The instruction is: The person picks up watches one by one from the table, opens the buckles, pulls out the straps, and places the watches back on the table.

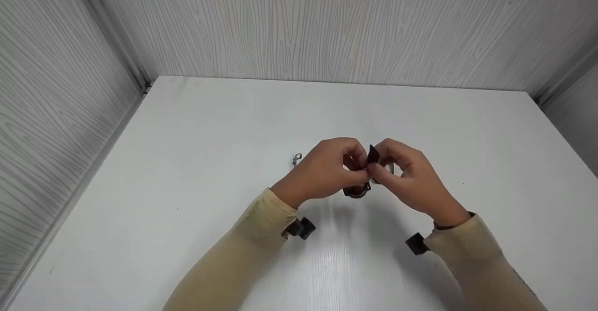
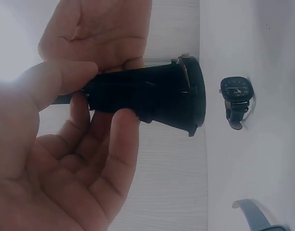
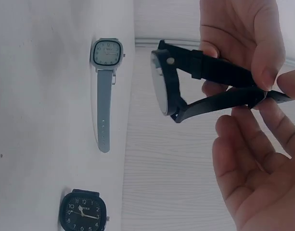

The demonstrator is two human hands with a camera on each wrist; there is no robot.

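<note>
Both hands hold a dark wristwatch (image 1: pixel 357 192) above the table, its case hanging toward me. In the right wrist view its black strap (image 3: pixel 217 103) forms a loop, with the two ends meeting between the fingertips. My left hand (image 1: pixel 329 168) pinches the strap from the left with thumb and fingers. From the right, my right hand (image 1: pixel 409 175) pinches the same strap end, whose tip (image 1: pixel 373 154) sticks up between the hands. Fingers hide the buckle area.
A black square-faced watch (image 2: pixel 237 90) and a watch with a grey-blue strap (image 3: pixel 105 106) lie on the white table (image 1: pixel 224 129). Black camera mounts (image 1: pixel 301 228) sit on both sleeves. Wood-grain panels (image 1: pixel 289 26) stand around the table.
</note>
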